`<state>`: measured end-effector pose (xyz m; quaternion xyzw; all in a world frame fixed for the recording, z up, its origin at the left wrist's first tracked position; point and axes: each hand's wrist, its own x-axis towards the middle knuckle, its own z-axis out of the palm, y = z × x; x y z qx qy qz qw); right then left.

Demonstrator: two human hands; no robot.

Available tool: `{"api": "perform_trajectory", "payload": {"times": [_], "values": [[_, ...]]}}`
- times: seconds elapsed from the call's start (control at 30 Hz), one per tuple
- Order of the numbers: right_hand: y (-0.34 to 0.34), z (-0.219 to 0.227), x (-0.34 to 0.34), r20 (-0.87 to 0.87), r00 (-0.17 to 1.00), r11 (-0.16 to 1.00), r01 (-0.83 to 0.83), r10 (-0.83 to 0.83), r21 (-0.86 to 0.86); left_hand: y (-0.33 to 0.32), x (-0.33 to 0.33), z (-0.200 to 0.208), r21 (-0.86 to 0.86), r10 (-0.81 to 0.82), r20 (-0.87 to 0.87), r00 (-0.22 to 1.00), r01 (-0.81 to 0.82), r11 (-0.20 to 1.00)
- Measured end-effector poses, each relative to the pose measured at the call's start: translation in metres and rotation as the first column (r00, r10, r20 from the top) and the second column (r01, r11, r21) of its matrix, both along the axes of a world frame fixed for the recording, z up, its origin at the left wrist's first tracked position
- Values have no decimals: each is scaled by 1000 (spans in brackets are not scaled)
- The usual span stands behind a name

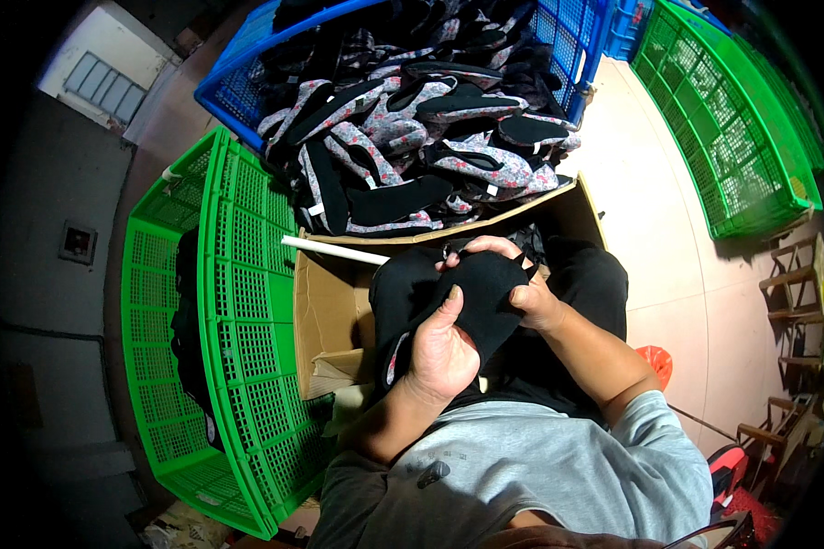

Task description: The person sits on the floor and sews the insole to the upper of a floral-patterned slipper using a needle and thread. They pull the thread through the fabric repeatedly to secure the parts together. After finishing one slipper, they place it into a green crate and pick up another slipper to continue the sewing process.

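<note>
A black-soled slipper (483, 291) is held over my lap between both hands, its dark sole facing up. My left hand (441, 352) grips its near left side, thumb pressed on the sole and the other fingers hidden beneath. My right hand (529, 297) is wrapped round the far right edge, fingers curling over the far end. Small dark pointed bits (528, 266) stick up by the right hand; I cannot make out what they are. A patch of floral cloth (396, 357) shows beside my left wrist.
Just ahead, a blue crate (240, 66) is heaped with floral slippers (471, 165) with black soles. An open cardboard box (332, 302) sits before my lap, a white rod (334, 250) across it. Green crates stand left (247, 348) and far right (728, 137). Wooden stools (787, 284) are at right.
</note>
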<state>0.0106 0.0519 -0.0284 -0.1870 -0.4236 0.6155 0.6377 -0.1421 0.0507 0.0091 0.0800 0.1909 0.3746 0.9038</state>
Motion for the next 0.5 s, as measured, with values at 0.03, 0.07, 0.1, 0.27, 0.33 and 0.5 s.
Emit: {"api": "perform_trajectory", "payload": {"times": [0.03,0.07,0.1,0.27,0.33,0.5], "values": [[0,-1,0,-1,1000,1000,6,-6,-14,0,0,0,-9,3,6,1000,-3,1000],[-1,-2,-1,-2,1000,1000,13,-13,-28,0,0,0,-12,5,12,1000,-5,1000],[-2,-2,-1,-2,1000,999,20,-20,-42,0,0,-1,-15,6,19,1000,-6,1000],[-2,-6,-1,-25,999,996,35,-37,-81,0,-2,-4,-31,-1,35,999,2,1000],[-2,-8,0,-18,999,994,45,-47,-95,-1,-1,-8,-22,18,26,999,-18,1000],[-2,-12,3,2,998,995,62,-62,-80,-1,0,-7,-3,10,34,999,-10,1000]]}}
